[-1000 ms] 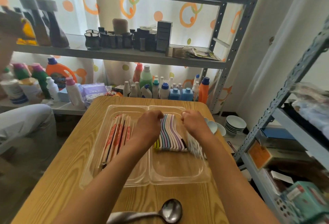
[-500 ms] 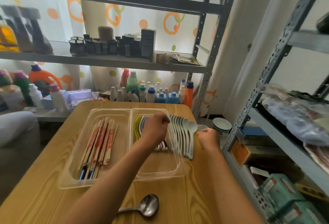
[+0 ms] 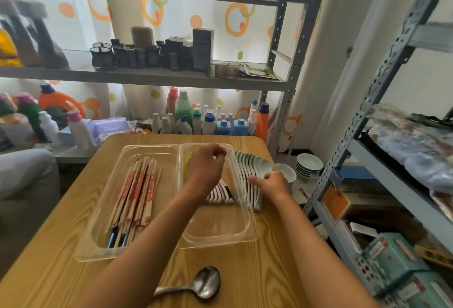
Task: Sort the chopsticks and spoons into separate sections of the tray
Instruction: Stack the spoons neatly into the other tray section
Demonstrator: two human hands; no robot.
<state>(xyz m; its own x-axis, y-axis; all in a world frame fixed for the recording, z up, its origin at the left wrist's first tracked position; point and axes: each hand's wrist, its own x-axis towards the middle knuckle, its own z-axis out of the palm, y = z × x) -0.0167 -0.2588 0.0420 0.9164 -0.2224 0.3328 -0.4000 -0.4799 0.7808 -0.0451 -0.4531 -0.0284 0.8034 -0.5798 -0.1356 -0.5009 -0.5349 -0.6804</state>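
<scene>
A clear two-section plastic tray [image 3: 218,239] lies on the wooden table [image 3: 274,266]. Its left section holds a bundle of paper-wrapped chopsticks [image 3: 136,195]. In the right section lies a row of pastel spoons [image 3: 220,193], partly hidden under my left hand [image 3: 204,169], whose fingers are curled over them. Outside the tray's right wall lies a row of pale green spoons [image 3: 250,168]. My right hand [image 3: 270,184] grips their handles. A metal spoon [image 3: 198,285] lies near the table's front edge.
Bottles [image 3: 208,121] crowd the low shelf behind the table. Stacked bowls [image 3: 307,165] sit on the floor at the right, beside a metal rack [image 3: 362,116] full of packages. A grey cushion [image 3: 24,180] is at the left.
The view has swung right. My right hand drew the pale green spoons out past the tray's right wall and now grips their handles; my left hand stays over the pastel spoons.
</scene>
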